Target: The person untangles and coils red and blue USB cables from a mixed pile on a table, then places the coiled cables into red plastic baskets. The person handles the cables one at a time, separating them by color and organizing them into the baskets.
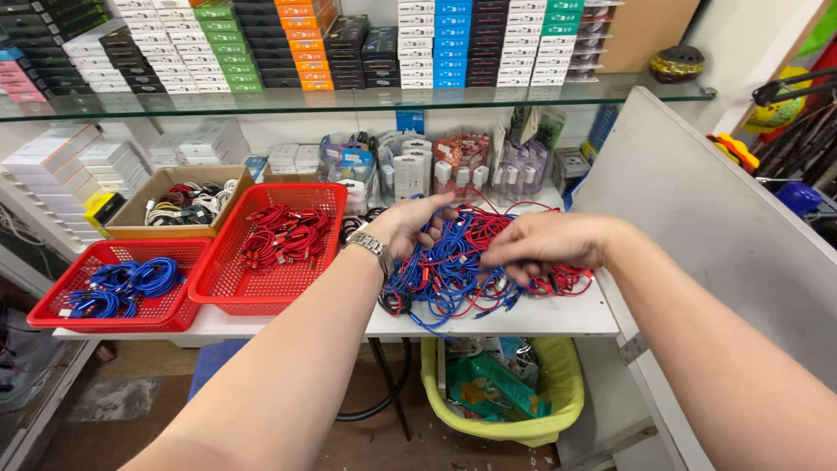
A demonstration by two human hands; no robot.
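Cables, tangled, light, limp, snag-prone; best pinched mid-loop; right hand closed on strands at 3 o'clock, left hand half-open atop pile.

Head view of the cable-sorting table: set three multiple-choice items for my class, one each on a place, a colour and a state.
1. Where do the sorted blue cables lie?
A. far-left red basket
B. cardboard box
C. yellow bin

2. What colour are the cables in the second red basket?
A. white
B. red
C. black

3. What are both hands doing?
A. resting on the shelf
B. lifting a box
C. reaching into the mixed cable pile

Answers: A, blue coils fill that basket; B, red bundles show there; C, left hand and right hand sit on the tangle.
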